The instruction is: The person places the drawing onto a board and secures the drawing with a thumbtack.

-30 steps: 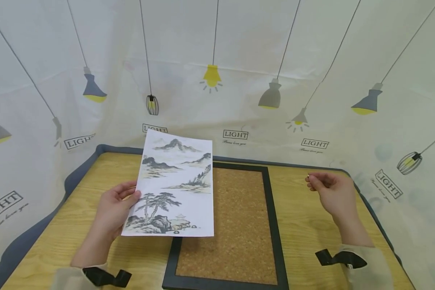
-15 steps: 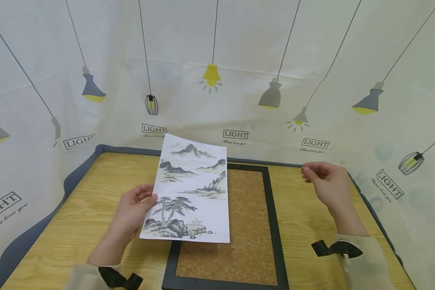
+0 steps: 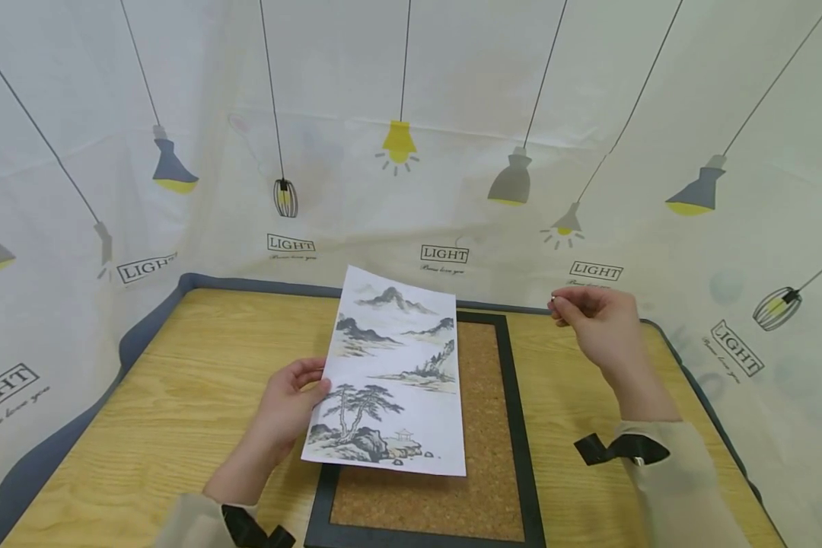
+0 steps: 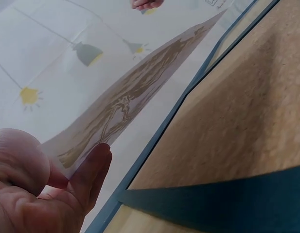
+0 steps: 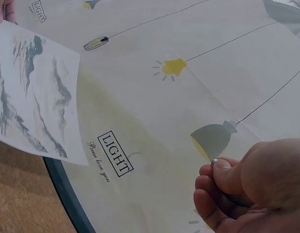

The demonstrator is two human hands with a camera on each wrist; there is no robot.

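Note:
My left hand pinches the left edge of a landscape print, a white sheet with mountains and pine trees. The sheet hangs tilted above a black-framed cork board, covering much of its left side. From below, the left wrist view has the paper apart from the cork, between my thumb and fingers. To the right of the board, my right hand is raised, its other fingers curled. Between thumb and forefinger it pinches a small silvery object, mostly hidden by the fingertips.
The board lies on a wooden table, with bare wood on both sides of it. A pale cloth printed with hanging lamps stands around the table's back and sides. Black straps sit on both sleeves.
My left hand has carried the print rightward and slightly down, farther over the cork board. My right hand has moved left and upward with the small silvery object. The board has stayed put.

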